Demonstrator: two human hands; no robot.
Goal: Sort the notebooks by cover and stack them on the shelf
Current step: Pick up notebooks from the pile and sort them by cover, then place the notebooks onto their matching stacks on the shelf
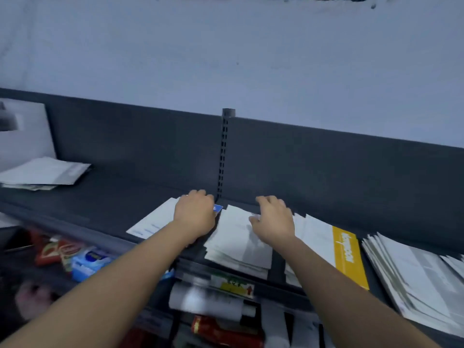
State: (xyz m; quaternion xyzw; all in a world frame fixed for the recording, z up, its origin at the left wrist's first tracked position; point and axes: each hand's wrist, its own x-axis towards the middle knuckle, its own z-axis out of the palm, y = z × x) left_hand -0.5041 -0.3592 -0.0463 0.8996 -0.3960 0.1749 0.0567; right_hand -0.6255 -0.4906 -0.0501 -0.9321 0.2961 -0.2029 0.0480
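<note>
While covers get sorted, my left hand point(194, 214) curls over the far edge of a flat white blue-cornered notebook point(155, 219) near the dark grey metal shelf's point(113, 197) front edge, likely to square it; my right hand point(273, 219), fingers spread, steadies the adjacent white notebook pile point(238, 247).

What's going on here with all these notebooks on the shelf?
A person is sorting notebooks on a dark grey metal shelf. Their left hand lies on a flat white notebook with a blue corner; whether it grips it is unclear. Their right hand rests with relaxed fingers on the middle stack of white notebooks. A stack topped by a yellow-banded cover and a fanned pile of white notebooks sit further right.
</note>
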